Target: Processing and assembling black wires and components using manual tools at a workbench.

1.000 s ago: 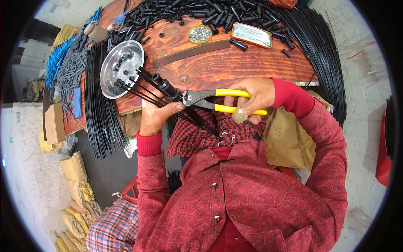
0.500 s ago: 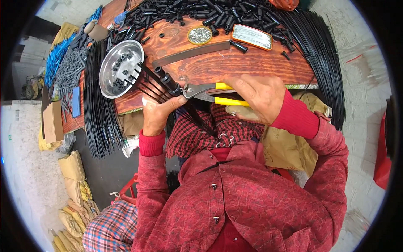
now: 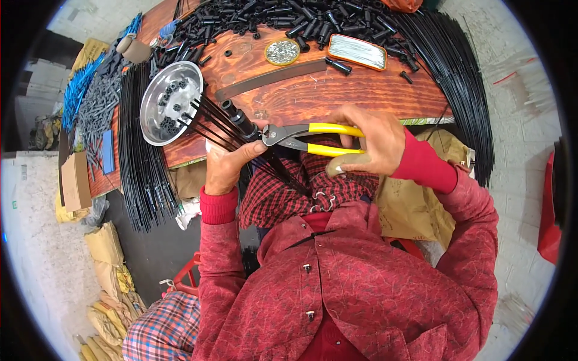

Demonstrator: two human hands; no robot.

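Note:
My left hand [image 3: 226, 166] is closed around a bundle of thin black rods [image 3: 212, 118], which looks like an umbrella frame, its thumb toward the pliers. Among the rods stands a thick black tubular fitting [image 3: 242, 122], tilted, its open end toward the table. In my right hand [image 3: 378, 143] are pliers [image 3: 290, 130] with yellow handles, slightly spread. Fingers wrap the upper handle; the thumb, in a tan cover, presses at the lower one. The plier jaws meet the fitting beside my left thumb; what they grip is too small to tell. The bundle's lower end reaches my lap.
A metal bowl [image 3: 194, 87] with small black ring parts stands at the table's left front. Behind lie a round tin [image 3: 282, 52] of small metal pieces, an orange-rimmed tray [image 3: 357, 52] of wires, a flat dark bar [image 3: 271, 79] and heaped black tubes [image 3: 241, 24]. Black rods [image 3: 448, 66] overhang the right edge.
My right hand has shifted its hold: its fingers lie farther around the upper handle, and the covered thumb now shows at the lower one. The pliers stay at the fitting.

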